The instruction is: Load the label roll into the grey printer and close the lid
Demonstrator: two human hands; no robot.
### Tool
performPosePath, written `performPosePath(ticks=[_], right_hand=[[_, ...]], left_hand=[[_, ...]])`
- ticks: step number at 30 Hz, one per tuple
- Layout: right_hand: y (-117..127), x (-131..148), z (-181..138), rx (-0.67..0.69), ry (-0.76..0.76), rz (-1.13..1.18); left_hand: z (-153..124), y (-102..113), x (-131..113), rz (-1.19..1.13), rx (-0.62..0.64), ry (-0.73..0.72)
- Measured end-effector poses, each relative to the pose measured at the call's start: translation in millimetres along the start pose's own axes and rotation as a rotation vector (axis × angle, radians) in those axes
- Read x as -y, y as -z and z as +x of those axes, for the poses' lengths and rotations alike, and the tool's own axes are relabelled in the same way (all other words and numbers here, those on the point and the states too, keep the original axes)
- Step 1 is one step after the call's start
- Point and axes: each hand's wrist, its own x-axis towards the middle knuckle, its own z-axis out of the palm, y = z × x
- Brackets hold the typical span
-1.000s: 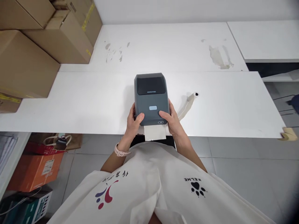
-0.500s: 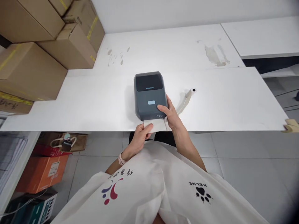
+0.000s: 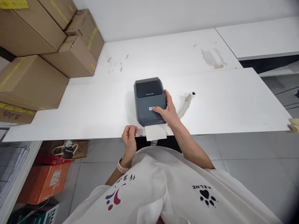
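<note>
A dark grey label printer (image 3: 149, 99) sits near the front edge of the white table. My right hand (image 3: 170, 113) grips its right side, thumb on the pale blue button and fingers along the side wall. From the printer's front slot a white label strip (image 3: 156, 133) sticks out over the table edge. Left of that strip, apart from it, my left hand (image 3: 129, 137) rests at the edge with its fingers curled in and nothing visible in them. A small white paper roll (image 3: 192, 94) lies right of the printer, its loose strip trailing toward my right hand.
Cardboard boxes (image 3: 30, 81) are stacked at the table's left end. Under the table on the left stand an orange box (image 3: 44, 183) and a paper bag (image 3: 80, 151). A beige piece (image 3: 293, 125) pokes out at the right corner.
My left hand has let go of the label strip and moved left. My right thumb has shifted up onto the printer's button. The view has tilted slightly.
</note>
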Motion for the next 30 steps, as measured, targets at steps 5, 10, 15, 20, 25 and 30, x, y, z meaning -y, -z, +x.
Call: performPosePath(ticks=[5,10,15,20,25,30], right_hand=[[1,8,1,-0.028,-0.033,0.029],[6,17,-3,0.003,-0.080,0.118],[14,27,-5,0.033,-0.140,0.331],[33,34,0,0.016,-0.228,0.395],[46,33,39,-0.003,0.010,0.320],[34,39,106,-0.109,0.165,0.168]], left_hand=[[11,-22,-11,0.047,0.134,-0.147],[14,-39,-8,0.024,0.245,-0.101],[17,-32,-1,0.055,0.203,-0.152],[30,-27,-15,-0.002,0.186,-0.281],[79,-36,-45,-0.022,0.173,-0.368],[124,-46,-41,0.170,0.221,-0.187]])
